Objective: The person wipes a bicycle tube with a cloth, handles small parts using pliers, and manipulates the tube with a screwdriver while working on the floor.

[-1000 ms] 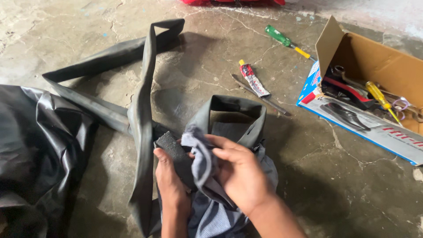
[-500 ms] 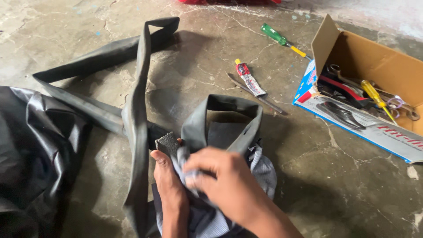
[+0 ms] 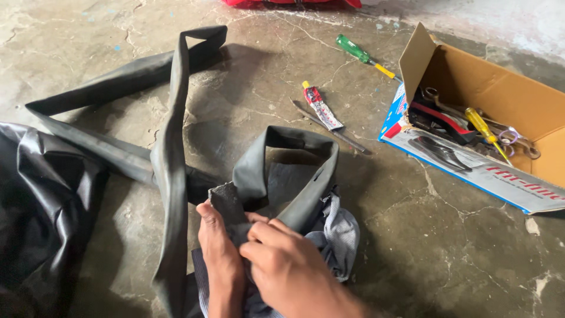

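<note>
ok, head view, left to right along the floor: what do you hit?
Black sheet → inner tube → glue tube → green screwdriver → cardboard box of tools.

The rubber tube (image 3: 170, 147) looked dull and smooth. The cloth (image 3: 341, 235) was soft, the floor (image 3: 412, 235) rough and cracked, the box (image 3: 500, 88) cardboard.

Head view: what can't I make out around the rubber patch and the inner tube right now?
- Rubber patch: lower part hidden by left hand.
- Right hand fingers hide the spot they press.
- Grey cloth: mostly under the hands.
- Inner tube: cut off by the bottom edge.
</note>
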